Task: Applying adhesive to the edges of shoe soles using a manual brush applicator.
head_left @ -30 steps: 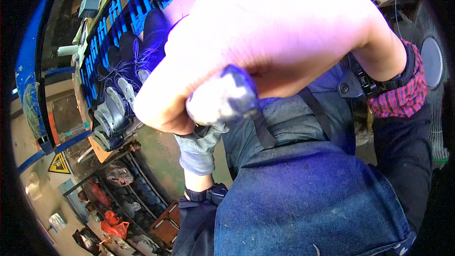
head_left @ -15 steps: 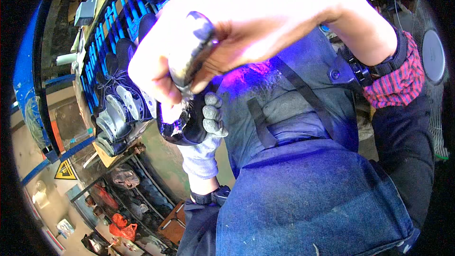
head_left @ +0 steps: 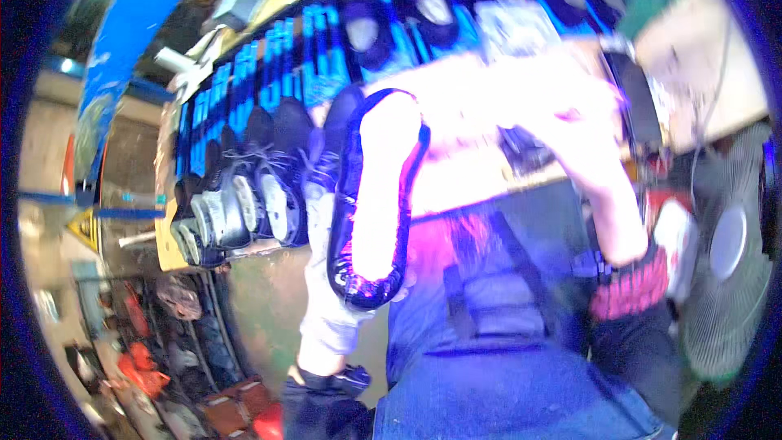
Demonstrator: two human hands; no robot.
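A dark shoe (head_left: 379, 195) with a pale sole and glossy black rim hangs close under the camera, sole toward me and toe down. My right hand (head_left: 521, 106), bare and washed out by glare, grips its upper end; a red checked cuff (head_left: 631, 293) shows on that arm. My left hand (head_left: 322, 293) wears a pale grey glove and lies against the shoe's left side, its fingers hidden behind the shoe. The whole picture is blurred.
A row of dark shoes (head_left: 244, 195) stands on a bench at the left, with blue racks (head_left: 285, 73) behind it. A standing fan (head_left: 725, 253) is at the right. A yellow warning sign (head_left: 85, 228) and red things (head_left: 138, 367) are at the lower left. Denim clothing (head_left: 505, 375) fills the bottom.
My right hand has lifted away from the camera toward the upper right, and the shoe has turned so that its whole sole now faces me. The view has swung toward the bench.
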